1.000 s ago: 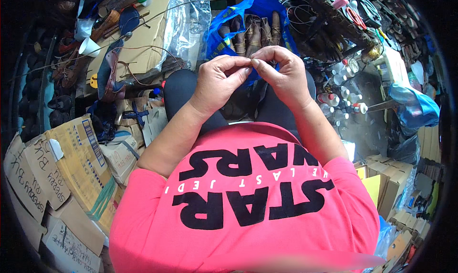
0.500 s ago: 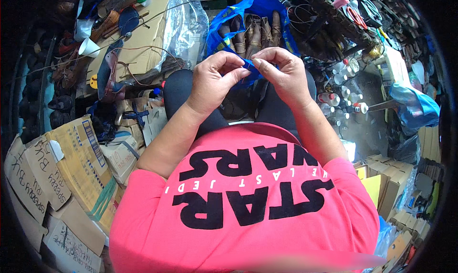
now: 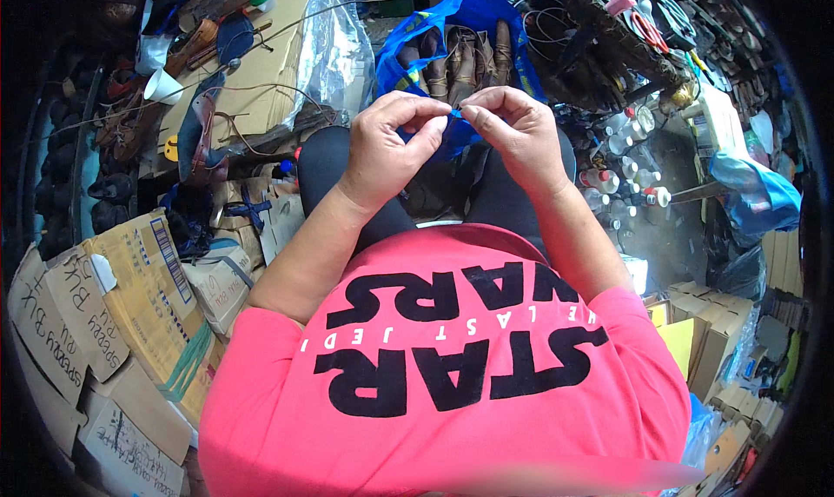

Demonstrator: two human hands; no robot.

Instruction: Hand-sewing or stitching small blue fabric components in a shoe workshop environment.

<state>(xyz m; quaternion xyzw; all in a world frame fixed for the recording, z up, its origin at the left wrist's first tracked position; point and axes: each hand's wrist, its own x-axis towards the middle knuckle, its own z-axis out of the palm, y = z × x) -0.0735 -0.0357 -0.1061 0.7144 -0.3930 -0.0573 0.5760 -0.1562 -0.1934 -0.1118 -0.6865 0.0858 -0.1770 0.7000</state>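
My left hand (image 3: 393,145) and my right hand (image 3: 519,136) are raised in front of me above my knees, fingertips almost meeting. Thumb and forefinger are pinched together on each hand. Whatever lies between them is too small to make out; a bit of blue shows in the gap. Just beyond my hands stands a blue bag (image 3: 527,58) with yellow patches, its mouth wide. Several long brown leather-like pieces (image 3: 465,67) stand upright in it, some with cord or strips wound round them. My hands hide the bag's near side.
On the left, a cardboard sheet (image 3: 261,71) carries a white cup (image 3: 162,87), straps and clear plastic. Marked cardboard boxes (image 3: 139,280) are stacked lower left. Several bottles (image 3: 621,180) stand on the floor at right, near a light blue plastic bag (image 3: 756,193). Shelves line both sides.
My left thumb and fingertips have shifted slightly, and the thumb now points up more steeply. The right hand has barely moved. The bag and surroundings look the same.
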